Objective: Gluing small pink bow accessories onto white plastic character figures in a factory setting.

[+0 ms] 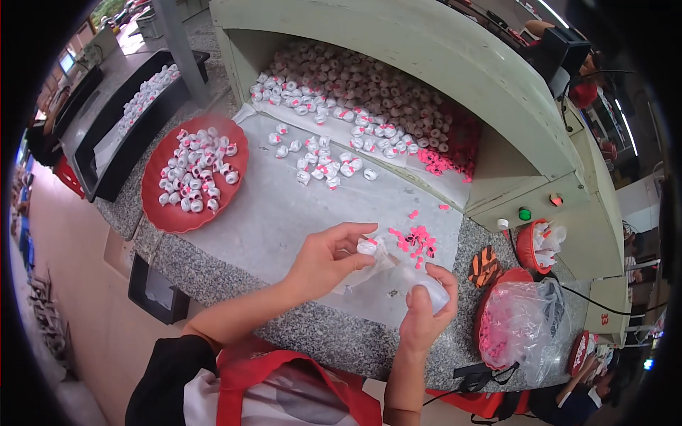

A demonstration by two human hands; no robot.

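Between the thumb and fingers of my left hand (323, 259) is a small round white piece (367, 246) with a bit of pink on it. My right hand (425, 312) is wrapped round a translucent white squeeze bottle (430, 285), whose narrow end points left toward that piece. Whether the tip touches it I cannot tell. Just beyond the bottle lies a loose heap of small flat pink pieces (419, 241). Several more white pieces with pink parts (323, 167) are scattered farther off on the white sheet (266, 234).
At the left stands a red dish (153, 192) of white-and-pink pieces, with a black tray (106, 188) behind it. A pale green machine housing (398, 35) arches over rows of pieces (355, 78). On the right are a red cup (526, 245) and a plastic bag (526, 312) in a red dish.
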